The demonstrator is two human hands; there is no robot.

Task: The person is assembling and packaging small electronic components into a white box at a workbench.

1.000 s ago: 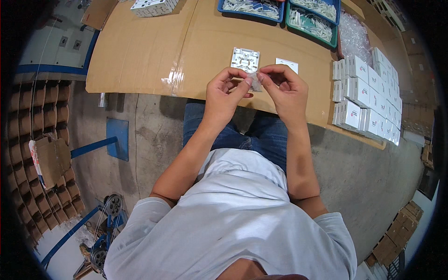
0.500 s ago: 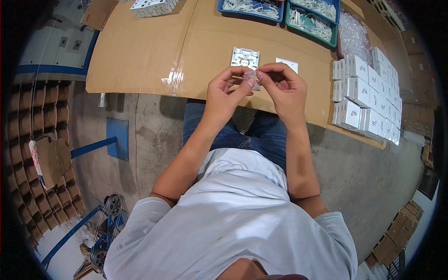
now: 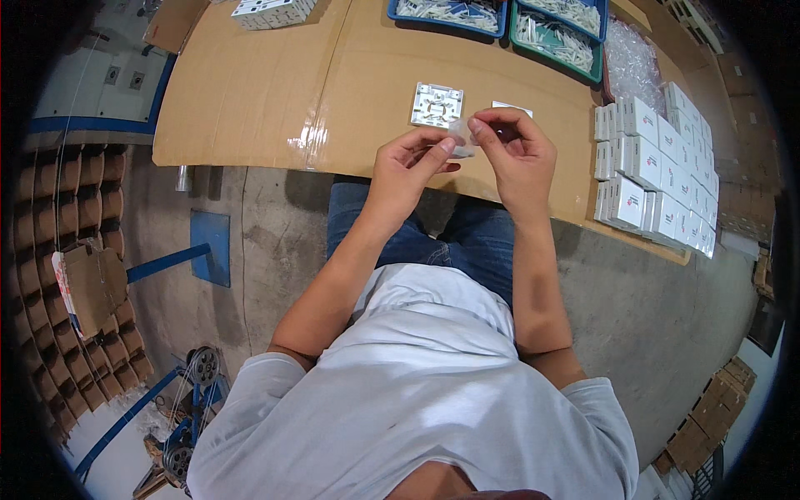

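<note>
Between my hands is a small clear plastic bag [image 3: 461, 133], its contents too small to make out. My left hand [image 3: 407, 171] pinches the bag's left side between thumb and fingers. My right hand [image 3: 521, 162] is closed at the bag's upper right edge, thumb against forefinger. Just beyond my fingers, a white square plastic fitting [image 3: 436, 105] with a moulded inner face lies on the cardboard-covered table [image 3: 250, 100]. Partly hidden behind my right hand is a flat white piece [image 3: 512, 108].
White boxes [image 3: 658, 175] are stacked along the table's right side. Blue [image 3: 447, 25] and green [image 3: 557, 60] trays of small white parts sit at the far edge, beside a heap of clear plastic bags [image 3: 632, 62]. More white fittings [image 3: 271, 12] stand far left.
My right hand has moved slightly right, away from my left. More of the clear bag now shows between them, and the flat white piece is more covered.
</note>
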